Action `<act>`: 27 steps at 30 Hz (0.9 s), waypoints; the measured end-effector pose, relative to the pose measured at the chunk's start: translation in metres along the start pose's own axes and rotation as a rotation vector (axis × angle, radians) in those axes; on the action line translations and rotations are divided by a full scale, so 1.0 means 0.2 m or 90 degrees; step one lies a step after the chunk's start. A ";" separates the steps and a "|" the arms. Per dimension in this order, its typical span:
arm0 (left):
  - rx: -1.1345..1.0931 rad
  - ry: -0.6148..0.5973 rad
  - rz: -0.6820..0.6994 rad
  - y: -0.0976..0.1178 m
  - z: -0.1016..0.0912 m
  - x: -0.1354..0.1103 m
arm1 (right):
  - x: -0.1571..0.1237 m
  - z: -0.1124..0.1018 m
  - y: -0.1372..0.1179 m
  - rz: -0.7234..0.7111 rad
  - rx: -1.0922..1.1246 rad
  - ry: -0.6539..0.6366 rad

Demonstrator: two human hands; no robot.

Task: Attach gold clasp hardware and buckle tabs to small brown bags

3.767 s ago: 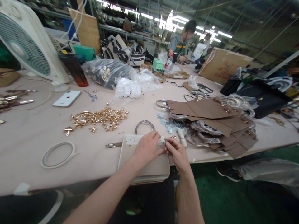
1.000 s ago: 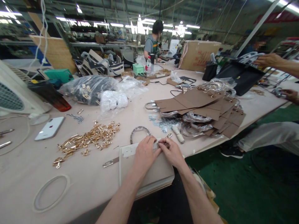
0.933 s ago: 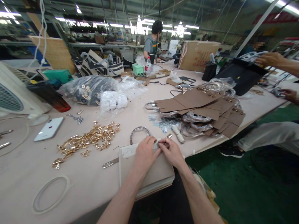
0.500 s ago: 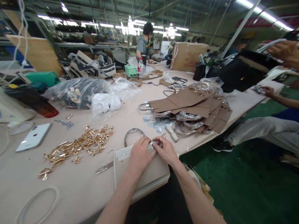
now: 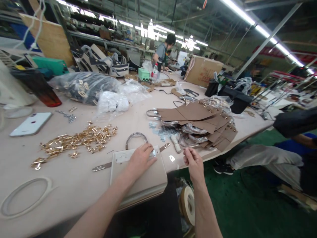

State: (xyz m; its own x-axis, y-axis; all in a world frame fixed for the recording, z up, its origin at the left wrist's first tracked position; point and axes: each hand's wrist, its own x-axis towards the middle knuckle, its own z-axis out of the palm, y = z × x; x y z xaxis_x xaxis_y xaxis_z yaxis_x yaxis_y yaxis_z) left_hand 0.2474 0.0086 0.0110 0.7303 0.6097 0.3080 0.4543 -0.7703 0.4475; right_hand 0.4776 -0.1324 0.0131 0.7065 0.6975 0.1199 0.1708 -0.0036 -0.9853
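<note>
A thick beige, flat-topped block (image 5: 151, 183) lies at the table's front edge. On its far side is a pale strip with a small shiny metal plate (image 5: 154, 153). My left hand (image 5: 140, 160) rests on top, fingers stretched out beside that plate. A round bag handle (image 5: 136, 135) in clear wrap stands out behind the block. Straps with metal ends stick out left (image 5: 101, 167) and right (image 5: 165, 146). My right hand (image 5: 194, 163) hovers right of the block, fingertips pinched together; anything between them is hidden. Near it lies a small pale square piece (image 5: 171, 158).
Gold metal fittings (image 5: 76, 140) are heaped left, beside a phone (image 5: 31, 124) and a tape ring (image 5: 26, 196). Brown bag panels (image 5: 198, 115) with wrapped handles are piled right, near a pale roll (image 5: 175, 144). A seated person's leg (image 5: 262, 163) is at the right.
My right hand has left the plate area and moved right, away from my left hand. My left hand stays on the block. The view has shifted; the dark bag held up at right is lower.
</note>
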 end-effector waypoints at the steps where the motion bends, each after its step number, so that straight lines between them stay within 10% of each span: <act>1: 0.020 -0.006 0.010 0.00 -0.01 -0.01 | -0.02 0.01 0.01 0.003 -0.049 -0.042; 8: 0.159 0.078 -0.058 0.01 -0.14 -0.16 | -0.02 0.08 0.06 -0.080 -0.224 -0.159; 17: 0.124 0.229 -0.099 -0.21 -0.21 -0.42 | 0.34 0.17 -0.05 -0.257 -0.383 -0.229; 27: -0.038 0.209 -0.145 -0.31 -0.20 -0.50 | 0.59 0.37 -0.10 -0.198 -0.665 -0.372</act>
State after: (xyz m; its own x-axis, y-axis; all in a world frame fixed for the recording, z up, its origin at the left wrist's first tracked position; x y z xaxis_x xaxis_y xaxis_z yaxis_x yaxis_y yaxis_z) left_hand 0.1259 0.0029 -0.0139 0.4081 0.7984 0.4427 0.5484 -0.6021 0.5803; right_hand 0.5074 0.0024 0.0383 0.1711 0.9852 -0.0047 0.9320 -0.1634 -0.3236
